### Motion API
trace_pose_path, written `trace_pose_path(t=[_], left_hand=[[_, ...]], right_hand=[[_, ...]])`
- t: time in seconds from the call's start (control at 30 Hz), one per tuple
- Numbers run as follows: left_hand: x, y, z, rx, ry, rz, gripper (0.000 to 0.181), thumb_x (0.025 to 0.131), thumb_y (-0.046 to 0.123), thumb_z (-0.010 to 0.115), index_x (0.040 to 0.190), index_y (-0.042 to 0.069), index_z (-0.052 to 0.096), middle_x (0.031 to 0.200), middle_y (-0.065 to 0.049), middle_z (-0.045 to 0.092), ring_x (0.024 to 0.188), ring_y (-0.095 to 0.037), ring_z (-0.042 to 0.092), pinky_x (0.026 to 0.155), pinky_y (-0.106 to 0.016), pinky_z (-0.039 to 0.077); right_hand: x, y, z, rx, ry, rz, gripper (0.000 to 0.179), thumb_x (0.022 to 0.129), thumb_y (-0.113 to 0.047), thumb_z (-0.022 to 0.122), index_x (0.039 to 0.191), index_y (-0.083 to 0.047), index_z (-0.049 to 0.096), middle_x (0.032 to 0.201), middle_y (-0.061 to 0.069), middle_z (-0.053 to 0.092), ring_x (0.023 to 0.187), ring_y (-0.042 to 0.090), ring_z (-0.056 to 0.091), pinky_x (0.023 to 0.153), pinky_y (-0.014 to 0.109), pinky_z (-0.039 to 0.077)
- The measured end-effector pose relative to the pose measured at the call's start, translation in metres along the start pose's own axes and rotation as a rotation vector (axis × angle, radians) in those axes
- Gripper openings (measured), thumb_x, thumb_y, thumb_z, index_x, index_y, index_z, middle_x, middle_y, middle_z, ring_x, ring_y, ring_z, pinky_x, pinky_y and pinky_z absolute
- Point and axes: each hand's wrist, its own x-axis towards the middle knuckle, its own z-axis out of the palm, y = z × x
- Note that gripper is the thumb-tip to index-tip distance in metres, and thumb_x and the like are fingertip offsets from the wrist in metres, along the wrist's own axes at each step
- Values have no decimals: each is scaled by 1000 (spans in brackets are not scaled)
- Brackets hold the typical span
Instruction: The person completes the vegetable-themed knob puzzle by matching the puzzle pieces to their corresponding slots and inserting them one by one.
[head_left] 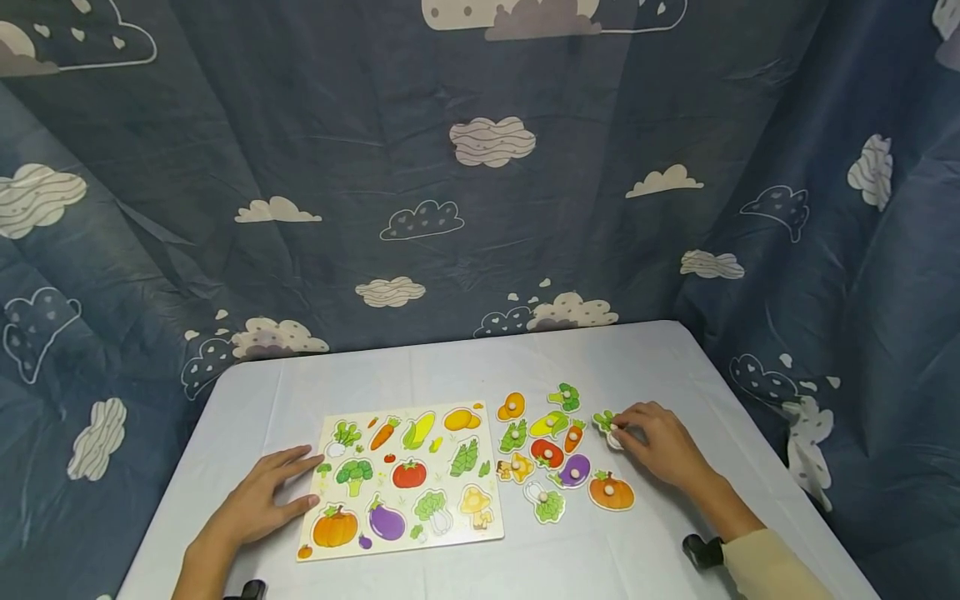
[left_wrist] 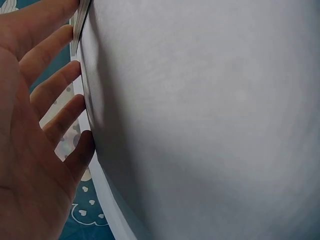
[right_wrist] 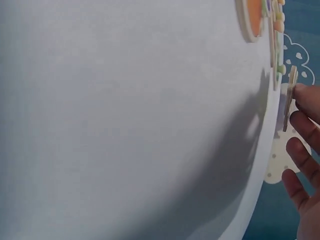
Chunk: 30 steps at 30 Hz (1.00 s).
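A flat wooden puzzle board (head_left: 420,479) with printed vegetables lies on the white table. Along its left edge rests my left hand (head_left: 258,500), fingers spread and fairly straight; in the left wrist view the left fingers (left_wrist: 55,82) reach to the board's thin edge. To the right of the loose pieces, my right hand (head_left: 663,442) pinches a turnip puzzle piece (head_left: 604,423), green-leaved and white, between thumb and fingertips. In the right wrist view this turnip piece (right_wrist: 290,100) appears edge-on, held up off the cloth.
Between board and right hand lie several knobbed pieces: a pumpkin piece (head_left: 611,492), an eggplant piece (head_left: 573,471), a tomato piece (head_left: 547,453), a broccoli piece (head_left: 564,397) and a cabbage piece (head_left: 550,505) among them. A dark cloud-patterned curtain (head_left: 420,108) surrounds the table (head_left: 600,558).
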Motion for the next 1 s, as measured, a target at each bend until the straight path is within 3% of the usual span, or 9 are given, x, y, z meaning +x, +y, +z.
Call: trace_pose_path(t=[0.33, 0.67, 1.0], left_hand=[[1, 2, -1, 4, -24, -31, 65, 86, 58, 75, 141, 26, 64, 154, -11, 53, 143, -44, 42, 108, -75, 38], [1, 5, -1, 3, -22, -46, 66, 84, 58, 76, 141, 26, 65, 154, -11, 53, 143, -44, 43, 109, -75, 39], [1, 6, -1, -4, -16, -48, 65, 84, 57, 76, 140, 25, 65, 154, -11, 54, 143, -44, 43, 109, -75, 38]], right_hand=[[19, -22, 6, 85, 23, -17, 20, 87, -25, 84, 103, -13, 80, 95, -2, 72, 96, 21, 61, 85, 44, 54], [41, -62, 18, 157, -6, 15, 22, 89, -31, 83, 105, -17, 80, 99, -4, 73, 104, 21, 60, 96, 52, 53], [56, -89, 34, 223, 1, -38, 23, 89, -32, 82, 105, -17, 81, 97, -7, 74, 102, 18, 61, 93, 45, 54]])
